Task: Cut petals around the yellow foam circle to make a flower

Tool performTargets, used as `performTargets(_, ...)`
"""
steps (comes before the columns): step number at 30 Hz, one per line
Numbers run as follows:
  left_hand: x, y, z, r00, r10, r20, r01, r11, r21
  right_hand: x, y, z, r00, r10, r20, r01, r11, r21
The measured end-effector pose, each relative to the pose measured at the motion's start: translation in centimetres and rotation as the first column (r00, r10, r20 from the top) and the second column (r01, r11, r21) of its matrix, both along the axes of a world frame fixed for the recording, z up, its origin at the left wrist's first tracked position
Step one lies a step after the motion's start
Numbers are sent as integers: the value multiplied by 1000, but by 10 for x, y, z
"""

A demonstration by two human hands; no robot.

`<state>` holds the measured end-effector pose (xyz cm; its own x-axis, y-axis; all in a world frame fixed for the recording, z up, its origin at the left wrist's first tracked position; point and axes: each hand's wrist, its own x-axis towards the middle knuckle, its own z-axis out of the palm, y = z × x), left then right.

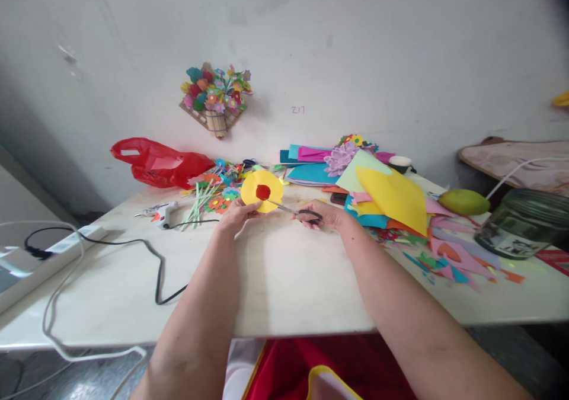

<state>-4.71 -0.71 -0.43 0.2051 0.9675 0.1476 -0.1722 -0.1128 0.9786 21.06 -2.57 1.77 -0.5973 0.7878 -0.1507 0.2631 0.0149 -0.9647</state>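
My left hand (237,213) pinches the lower edge of a round yellow paper disc (261,191) that has a red centre, holding it upright above the white table (284,275). My right hand (322,215) grips a pair of black-handled scissors (296,211). The scissor blades point left and reach the disc near its red centre. Both forearms stretch out from the near table edge.
A glue gun (165,213) with a black cord lies left, beside a red plastic bag (160,163) and several paper flowers on sticks. Coloured paper sheets (386,195) and scraps pile up on the right, with a green mango (463,201) and a glass jar (520,225). A power strip (57,247) sits far left.
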Motion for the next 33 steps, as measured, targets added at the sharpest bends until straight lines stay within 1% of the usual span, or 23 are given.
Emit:
performTargets(7,-1,1,-1,1000,0,-2,0,1000,4,-1,-2,1,1000,-6,-18,6,1000,-8)
performTargets(13,1,-1,1,1000,2,15,-2,1000,2,0,1,-2,1000,11,-12,-10,1000,26)
performTargets(18,1,-2,2,1000,2,16,-2,1000,5,1,4,-6,999,10,-48,-10,1000,17)
performTargets(26,-1,-1,1,1000,-4,5,4,1000,6,1,4,-5,998,8,-59,-10,1000,-20)
performTargets(33,-2,0,0,1000,-4,2,4,1000,3,2,6,-8,998,26,-61,-26,1000,4)
